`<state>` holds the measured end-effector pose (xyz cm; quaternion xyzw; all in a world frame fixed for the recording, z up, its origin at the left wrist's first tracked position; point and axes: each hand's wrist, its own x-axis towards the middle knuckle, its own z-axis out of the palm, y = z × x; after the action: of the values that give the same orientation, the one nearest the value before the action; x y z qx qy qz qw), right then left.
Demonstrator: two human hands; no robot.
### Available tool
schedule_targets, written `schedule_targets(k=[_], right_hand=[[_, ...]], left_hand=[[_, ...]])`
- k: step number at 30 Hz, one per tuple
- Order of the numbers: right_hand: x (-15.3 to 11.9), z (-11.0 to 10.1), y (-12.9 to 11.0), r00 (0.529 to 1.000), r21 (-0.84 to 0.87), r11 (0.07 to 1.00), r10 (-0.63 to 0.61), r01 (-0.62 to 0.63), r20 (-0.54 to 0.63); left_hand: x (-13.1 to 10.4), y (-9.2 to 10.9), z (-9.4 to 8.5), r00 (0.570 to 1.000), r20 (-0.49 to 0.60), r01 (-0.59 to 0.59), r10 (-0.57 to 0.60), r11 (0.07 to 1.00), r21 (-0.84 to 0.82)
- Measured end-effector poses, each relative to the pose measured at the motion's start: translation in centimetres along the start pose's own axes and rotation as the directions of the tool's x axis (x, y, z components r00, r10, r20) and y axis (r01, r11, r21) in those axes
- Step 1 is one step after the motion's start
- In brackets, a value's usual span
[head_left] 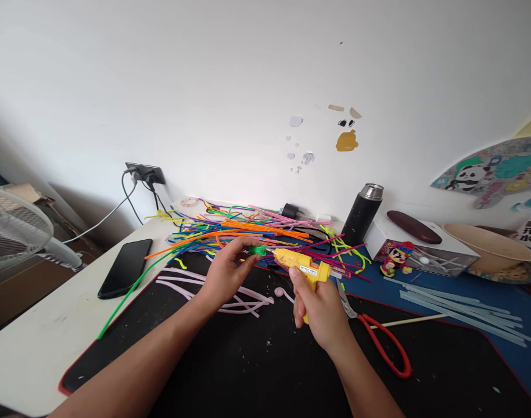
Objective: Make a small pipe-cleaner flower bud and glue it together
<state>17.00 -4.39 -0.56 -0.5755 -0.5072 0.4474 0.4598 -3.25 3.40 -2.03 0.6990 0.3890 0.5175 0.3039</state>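
Note:
My left hand (pixel 225 271) is closed in a pinch on a small green fuzzy piece (pixel 258 251), which looks like pipe cleaner; its far side is partly hidden by my fingers. My right hand (pixel 321 306) wraps round the handle of a yellow hot glue gun (pixel 307 264). The gun's nozzle points left and sits close beside the green piece; I cannot tell whether they touch. Below my hands, pale pink pipe cleaners (pixel 247 304) and a small pink coil (pixel 279 292) lie on the black mat (pixel 248 371). Red-handled scissors (pixel 405 354) rest right of my right hand.
Many coloured pipe cleaners (pixel 265 227) are heaped along the wall. A phone (pixel 125 268) lies at left, near a fan (pixel 17 232). At right are a black flask (pixel 362 215), a white box (pixel 457 255), a small figurine (pixel 396 258) and translucent glue sticks (pixel 461 310).

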Motion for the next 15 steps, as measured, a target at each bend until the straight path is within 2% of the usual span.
schedule_targets(k=[15], right_hand=[[-0.08,0.02,0.0,1.0,-0.024,1.0,-0.011,0.011,0.014]], left_hand=[[-0.04,0.17,-0.05,1.0,-0.005,-0.013,0.013,1.0,0.001]])
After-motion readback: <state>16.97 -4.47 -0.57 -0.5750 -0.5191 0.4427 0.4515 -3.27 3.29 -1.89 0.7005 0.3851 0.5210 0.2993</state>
